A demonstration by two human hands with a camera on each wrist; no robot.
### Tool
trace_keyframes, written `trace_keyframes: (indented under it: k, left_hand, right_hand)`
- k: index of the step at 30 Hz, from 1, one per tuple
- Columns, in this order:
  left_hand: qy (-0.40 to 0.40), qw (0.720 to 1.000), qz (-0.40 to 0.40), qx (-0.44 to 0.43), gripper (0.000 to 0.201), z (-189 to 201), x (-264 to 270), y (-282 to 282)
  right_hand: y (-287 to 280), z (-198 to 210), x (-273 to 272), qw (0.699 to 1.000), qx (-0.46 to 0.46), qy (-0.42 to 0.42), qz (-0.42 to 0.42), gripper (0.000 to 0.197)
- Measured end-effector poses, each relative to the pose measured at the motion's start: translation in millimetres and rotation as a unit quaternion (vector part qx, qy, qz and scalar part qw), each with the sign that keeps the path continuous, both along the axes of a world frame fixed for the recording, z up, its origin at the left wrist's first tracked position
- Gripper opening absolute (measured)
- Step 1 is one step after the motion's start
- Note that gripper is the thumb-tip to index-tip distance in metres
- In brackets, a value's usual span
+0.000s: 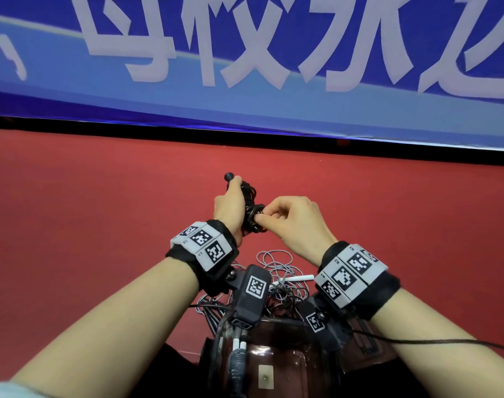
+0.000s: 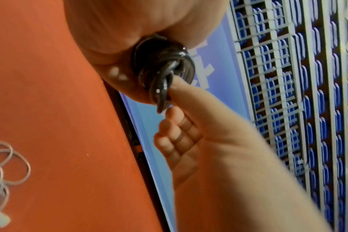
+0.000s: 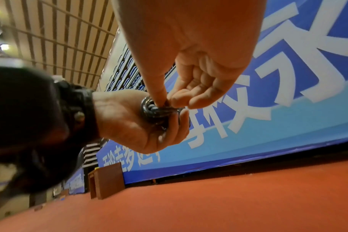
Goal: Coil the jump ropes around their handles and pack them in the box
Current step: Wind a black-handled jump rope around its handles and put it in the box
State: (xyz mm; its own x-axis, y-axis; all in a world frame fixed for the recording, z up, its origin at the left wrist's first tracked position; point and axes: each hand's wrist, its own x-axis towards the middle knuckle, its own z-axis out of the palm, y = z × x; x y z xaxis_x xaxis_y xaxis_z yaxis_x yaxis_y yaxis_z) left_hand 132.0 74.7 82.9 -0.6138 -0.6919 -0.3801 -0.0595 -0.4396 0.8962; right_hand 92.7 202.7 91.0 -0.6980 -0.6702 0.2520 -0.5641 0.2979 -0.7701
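My left hand [image 1: 230,205] grips the black jump rope [image 1: 252,209] by its handles, held upright above the red floor, one handle tip [image 1: 228,176] sticking out above the fist. The black cord is wound in several turns around the handles [image 2: 165,62]. My right hand [image 1: 276,218] pinches a loop of that black cord [image 2: 162,92] between thumb and forefinger at the bundle's lower end [image 3: 159,109]. A tangled grey-white jump rope [image 1: 279,271] with a white handle [image 1: 298,278] lies on the floor below my hands. No box is plainly visible.
A red floor [image 1: 101,211] stretches ahead to a blue banner [image 1: 273,67] with large white characters. A brown glossy object [image 1: 276,354] sits close under my wrists. A brown wooden stand [image 3: 105,180] stands by the banner in the right wrist view.
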Motion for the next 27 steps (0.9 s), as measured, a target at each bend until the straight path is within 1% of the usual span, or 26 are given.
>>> trace_keyframes:
  k: [2, 4, 6, 7, 9, 11, 14, 17, 18, 20, 22, 23, 24, 25, 27]
  left_hand:
    - [0.023, 0.996, -0.035, 0.075, 0.038, 5, 3, 0]
    - [0.024, 0.994, -0.041, 0.103, 0.039, 6, 4, -3]
    - [0.007, 0.997, -0.028, 0.076, 0.043, 6, 2, -3]
    - [0.003, 0.999, -0.002, 0.049, 0.042, 5, 1, -2]
    - [0.022, 0.998, 0.054, 0.019, 0.032, 4, 0, -1]
    - [0.042, 0.996, 0.065, 0.036, 0.027, 5, -2, -7]
    - [0.063, 0.989, 0.049, 0.125, 0.028, 5, -2, -22]
    - [0.070, 0.986, 0.042, 0.147, 0.026, 7, -4, -30]
    - [0.080, 0.985, 0.039, 0.146, 0.023, 11, -3, -30]
    - [0.100, 0.984, 0.031, 0.145, 0.026, 15, -3, -32]
    - [0.116, 0.981, 0.021, 0.153, 0.029, 17, -3, -33]
    - [0.119, 0.981, 0.020, 0.150, 0.031, 17, -4, -34]
    - [0.122, 0.982, 0.019, 0.143, 0.032, 18, -4, -34]
    - [0.121, 0.984, 0.017, 0.129, 0.032, 18, -5, -33]
    - [0.111, 0.989, -0.017, 0.094, 0.030, 19, -6, -26]
  right_hand:
    - [-3, -2, 0, 1.000, 0.016, 0.024, -0.002, 0.016]
    - [-5, -6, 0, 0.998, 0.034, 0.054, -0.002, 0.016]
    - [-6, -8, 1, 0.995, 0.037, 0.087, 0.021, 0.019]
    - [-6, -8, 2, 0.994, 0.031, 0.098, 0.041, 0.019]
    - [-5, -6, 3, 0.993, 0.004, 0.096, 0.075, 0.017]
    - [-3, -2, 2, 0.994, -0.027, 0.061, 0.090, 0.014]
    - [-2, 1, 5, 0.993, -0.036, 0.032, 0.107, 0.012]
    - [-1, 2, 11, 0.992, -0.042, 0.007, 0.119, 0.014]
    - [-2, 3, 12, 0.991, -0.056, -0.021, 0.120, 0.015]
    - [-4, 5, 12, 0.981, -0.094, -0.122, 0.120, 0.017]
    - [-8, 7, 12, 0.954, -0.130, -0.241, 0.122, 0.020]
    - [-9, 9, 11, 0.944, -0.142, -0.273, 0.121, 0.020]
    - [-11, 10, 8, 0.943, -0.145, -0.277, 0.116, 0.019]
    - [-11, 11, 3, 0.948, -0.145, -0.262, 0.106, 0.020]
    - [-11, 11, -9, 0.962, -0.148, -0.216, 0.071, 0.021]
